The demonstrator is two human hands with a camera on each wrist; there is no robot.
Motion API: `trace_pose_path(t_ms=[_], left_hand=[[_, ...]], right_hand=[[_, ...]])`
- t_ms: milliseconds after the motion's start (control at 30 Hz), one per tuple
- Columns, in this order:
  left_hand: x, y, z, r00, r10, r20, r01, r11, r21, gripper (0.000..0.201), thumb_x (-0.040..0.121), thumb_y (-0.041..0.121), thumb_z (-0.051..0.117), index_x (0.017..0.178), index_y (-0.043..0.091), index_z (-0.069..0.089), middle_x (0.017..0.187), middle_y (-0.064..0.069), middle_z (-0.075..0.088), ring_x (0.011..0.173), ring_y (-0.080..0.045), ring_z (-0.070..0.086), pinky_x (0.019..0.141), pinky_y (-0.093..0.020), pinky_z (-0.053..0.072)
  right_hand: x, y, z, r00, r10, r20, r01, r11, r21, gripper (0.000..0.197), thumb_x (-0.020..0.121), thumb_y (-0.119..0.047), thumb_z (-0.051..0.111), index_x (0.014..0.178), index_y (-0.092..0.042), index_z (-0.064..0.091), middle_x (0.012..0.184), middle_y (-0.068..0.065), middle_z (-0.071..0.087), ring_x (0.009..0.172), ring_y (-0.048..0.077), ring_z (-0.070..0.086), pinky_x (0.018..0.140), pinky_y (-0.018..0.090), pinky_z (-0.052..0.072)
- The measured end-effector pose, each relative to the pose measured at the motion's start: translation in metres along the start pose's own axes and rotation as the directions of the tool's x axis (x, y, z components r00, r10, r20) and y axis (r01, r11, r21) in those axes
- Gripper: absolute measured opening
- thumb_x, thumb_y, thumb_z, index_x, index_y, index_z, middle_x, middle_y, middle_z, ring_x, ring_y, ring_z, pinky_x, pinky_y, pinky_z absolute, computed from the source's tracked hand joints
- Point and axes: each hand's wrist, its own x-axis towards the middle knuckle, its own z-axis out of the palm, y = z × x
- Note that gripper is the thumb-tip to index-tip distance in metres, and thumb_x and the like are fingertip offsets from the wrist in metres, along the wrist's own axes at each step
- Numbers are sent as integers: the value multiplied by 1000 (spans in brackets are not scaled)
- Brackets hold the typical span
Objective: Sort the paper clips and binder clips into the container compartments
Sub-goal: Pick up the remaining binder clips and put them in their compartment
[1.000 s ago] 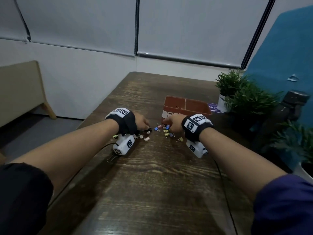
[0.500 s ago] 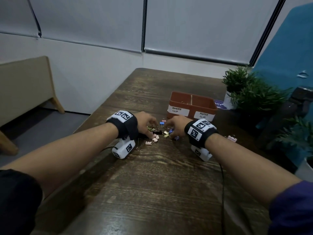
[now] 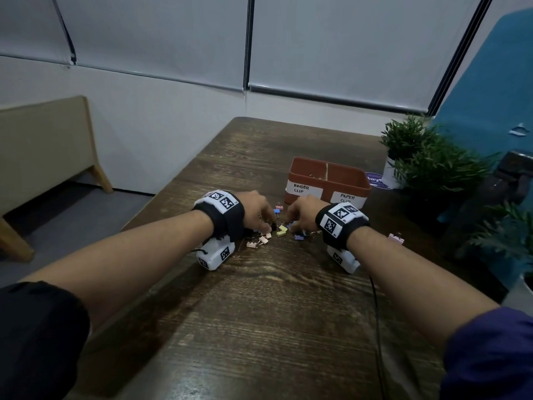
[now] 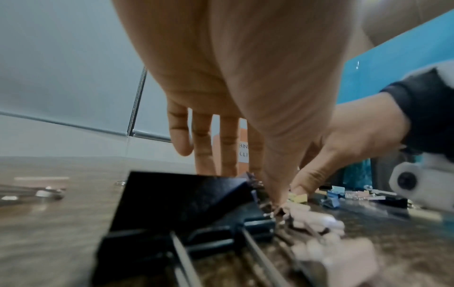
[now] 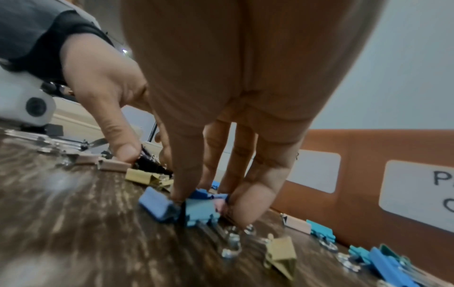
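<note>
A brown two-part container (image 3: 327, 171) stands behind the pile, its left compartment labelled BINDER CLIP and its right one PAPER CLIP. Coloured binder clips (image 3: 278, 232) lie heaped on the wooden table (image 3: 274, 327) just in front of it. My left hand (image 3: 269, 223) reaches down into the heap, its thumb (image 5: 125, 151) and fingers pinching a small black binder clip (image 5: 150, 164). A large black binder clip (image 4: 181, 203) lies right below that wrist. My right hand (image 5: 209, 203) pinches a light blue binder clip (image 5: 200, 210) between thumb and fingertips, beside a darker blue clip (image 5: 157, 202).
A pink clip (image 3: 395, 238) lies apart, right of my right wrist. Potted plants (image 3: 427, 160) and a blue chair (image 3: 490, 96) crowd the table's right side. A cable (image 3: 376, 307) trails from my right wrist. More blue, tan and pink clips (image 5: 319, 231) line the container's front wall.
Both hands have drawn closer together over the clips, which are now bunched into a tighter heap. The head view has shifted, so the container's labels show fully.
</note>
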Motion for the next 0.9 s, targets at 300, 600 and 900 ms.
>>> trace_pose_path(t_ms=[300, 600, 900], left_hand=[[4, 12, 0, 997, 16, -74, -11, 998, 66, 17, 84, 26, 63, 99, 21, 71, 89, 1, 70, 79, -17, 65, 74, -36, 57], [5, 4, -8, 948, -129, -291, 66, 974, -217, 21, 91, 9, 51, 100, 13, 70, 96, -1, 72, 85, -14, 64, 77, -22, 46], [3, 11, -12, 947, -263, -185, 214, 945, -246, 39, 97, 41, 44, 103, 7, 63, 97, -7, 65, 93, -24, 61, 82, -33, 49]], right_hand=[[3, -7, 7, 998, 6, -55, -10, 997, -82, 18, 81, -29, 72, 86, -16, 61, 84, 1, 62, 80, 18, 62, 64, 28, 47], [5, -7, 5, 998, 38, -50, -42, 996, -75, 15, 81, -19, 76, 86, -11, 65, 91, 4, 67, 86, 20, 65, 77, 33, 57], [8, -4, 5, 997, 55, -56, -54, 999, 5, 17, 79, -13, 77, 94, -10, 69, 98, 5, 70, 92, 20, 66, 82, 33, 56]])
